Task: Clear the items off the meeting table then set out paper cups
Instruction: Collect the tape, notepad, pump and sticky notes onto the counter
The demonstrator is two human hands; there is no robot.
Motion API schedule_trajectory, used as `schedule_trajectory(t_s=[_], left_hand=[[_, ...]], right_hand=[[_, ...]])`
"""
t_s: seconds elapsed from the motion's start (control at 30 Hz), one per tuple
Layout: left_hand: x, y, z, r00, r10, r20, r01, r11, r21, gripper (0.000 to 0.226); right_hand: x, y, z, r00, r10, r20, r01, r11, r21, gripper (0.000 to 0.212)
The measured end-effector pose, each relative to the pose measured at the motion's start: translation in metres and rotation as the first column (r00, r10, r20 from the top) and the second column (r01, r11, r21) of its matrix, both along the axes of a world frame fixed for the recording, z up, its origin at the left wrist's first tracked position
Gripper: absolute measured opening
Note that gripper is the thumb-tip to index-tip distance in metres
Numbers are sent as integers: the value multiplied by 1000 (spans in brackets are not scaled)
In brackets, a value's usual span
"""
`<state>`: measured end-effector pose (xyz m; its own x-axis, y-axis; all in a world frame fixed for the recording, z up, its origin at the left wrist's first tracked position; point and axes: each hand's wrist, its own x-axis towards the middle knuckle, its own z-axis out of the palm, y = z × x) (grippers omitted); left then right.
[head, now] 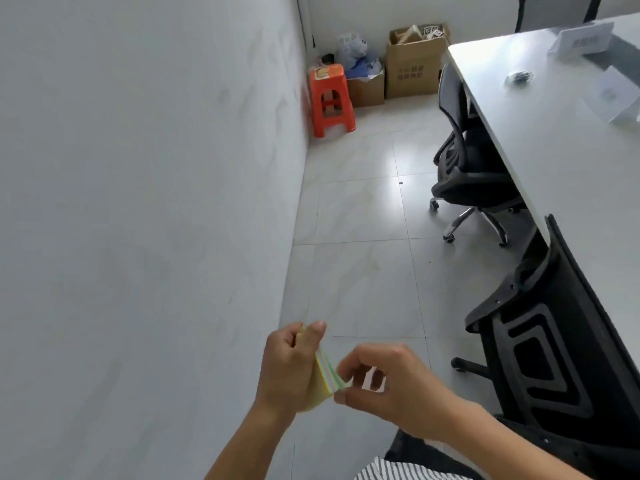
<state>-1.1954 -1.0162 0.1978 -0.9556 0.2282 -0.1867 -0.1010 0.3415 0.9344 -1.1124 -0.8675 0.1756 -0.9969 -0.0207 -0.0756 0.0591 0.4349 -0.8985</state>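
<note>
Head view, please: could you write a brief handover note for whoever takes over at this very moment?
Left grip: holds the multicoloured sticky-note pad, over the floor beside the meeting table.
Right grip: pinches the pad's lower corner.
On the table: a folded paper card, a second paper and a small dark object.
Done: the pad is off the table.
Left: put the pad away, clear those items, then set out paper cups; none are in view.

The room is evenly and softly lit — a pale glare is thrown on the floor tiles (388, 164). Edges are bowed by the wide lens — the counter (571, 140) is blurred.
</note>
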Motion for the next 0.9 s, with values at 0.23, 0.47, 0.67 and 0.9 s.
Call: schedule_trajectory(t_s=[0.23, 0.47, 0.67, 0.9], left_hand=[[-114, 44, 3, 994, -47, -103, 40, 997, -70, 49], [-234, 91, -30, 991, -127, -43, 121, 984, -127, 51], [-373, 168, -49, 942, -326, 79, 334, 935, -119, 43], [-493, 297, -31, 822, -564, 80, 570, 810, -139, 50]], right_hand=[[-96, 116, -18, 941, -287, 178, 290, 957, 8, 12], [-152, 199, -50, 825, -445, 347, 464, 885, 31, 20], [-216, 256, -53, 686, -611, 396, 617, 776, 130, 29], [-267, 292, -19, 485, -793, 369, 845, 534, 36, 24]])
